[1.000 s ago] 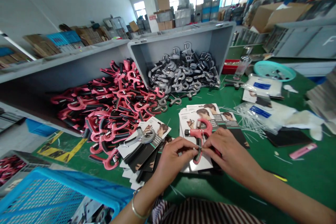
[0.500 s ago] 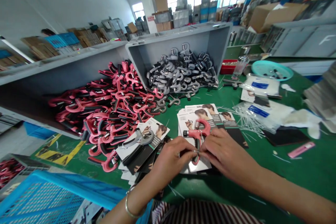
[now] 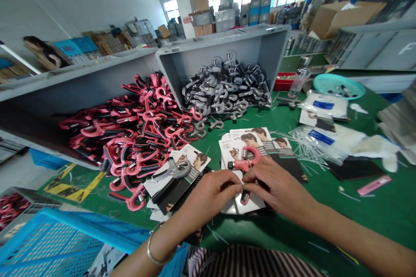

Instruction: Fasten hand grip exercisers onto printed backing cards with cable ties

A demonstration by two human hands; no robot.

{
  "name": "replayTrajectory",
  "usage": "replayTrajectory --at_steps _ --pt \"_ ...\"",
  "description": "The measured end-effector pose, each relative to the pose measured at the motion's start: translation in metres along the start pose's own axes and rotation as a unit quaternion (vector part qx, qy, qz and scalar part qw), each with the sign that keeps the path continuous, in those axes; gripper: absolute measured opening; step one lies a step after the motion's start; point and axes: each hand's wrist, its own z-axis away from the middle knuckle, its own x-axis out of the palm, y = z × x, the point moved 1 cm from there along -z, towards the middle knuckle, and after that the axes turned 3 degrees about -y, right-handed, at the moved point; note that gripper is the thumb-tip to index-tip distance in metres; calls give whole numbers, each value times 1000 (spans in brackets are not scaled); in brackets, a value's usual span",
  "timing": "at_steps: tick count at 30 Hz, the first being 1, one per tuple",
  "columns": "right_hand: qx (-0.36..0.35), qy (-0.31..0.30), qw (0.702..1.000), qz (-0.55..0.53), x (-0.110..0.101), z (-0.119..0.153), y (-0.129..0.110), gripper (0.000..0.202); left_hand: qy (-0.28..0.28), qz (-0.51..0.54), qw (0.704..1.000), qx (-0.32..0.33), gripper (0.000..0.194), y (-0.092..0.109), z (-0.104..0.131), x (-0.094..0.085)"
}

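Observation:
A red hand grip (image 3: 249,156) with black handles lies on a stack of printed cards (image 3: 229,149) at the table's front. Over its lower handle my left hand (image 3: 216,192) pinches, thumb against forefinger. Opposite it, my right hand (image 3: 271,181) is also closed, its fingertips nearly touching the left ones. Whatever small thing they pinch is hidden. To the left, a grey hand grip (image 3: 172,173) rests on another card (image 3: 195,162).
Grey crates hold piles of red grips (image 3: 130,121) and grey grips (image 3: 224,91). White ties (image 3: 308,149), plastic bags (image 3: 325,104) and a teal plate (image 3: 339,86) are at right. A blue basket (image 3: 61,242) stands front left; a person (image 3: 48,54) is behind.
Both hands remain at the red grip, with their fingertips shifted slightly up and left. The person at the far left shows more. The view has tilted slightly.

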Motion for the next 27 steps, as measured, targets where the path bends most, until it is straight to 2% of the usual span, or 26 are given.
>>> replayTrajectory --at_steps 4,7,10,13,15,20,22,25,27 --pt "-24 -10 1000 8 1 -1 0 8 -38 -65 997 28 14 15 -3 -4" --pt "-36 -10 999 13 1 0 -2 8 -19 -78 996 40 16 17 -5 -2" --pt "-11 -14 1000 1 -1 2 -3 10 21 32 999 23 15 9 -4 4" --pt "7 -27 1000 -14 0 5 -1 8 43 158 986 -20 12 -3 -1 8" --pt "8 -26 999 -29 2 4 1 4 54 175 983 -25 11 -6 1 9" --pt "-15 20 996 -81 11 1 5 11 65 58 995 40 14 1 -2 3" --pt "-14 24 995 -93 12 2 6 9 64 32 996 44 15 1 0 3" --pt "7 23 993 -119 9 4 7 5 93 -12 995 31 1 -7 8 12" --pt "20 21 990 -135 7 3 7 5 125 -60 990 28 20 -14 15 23"
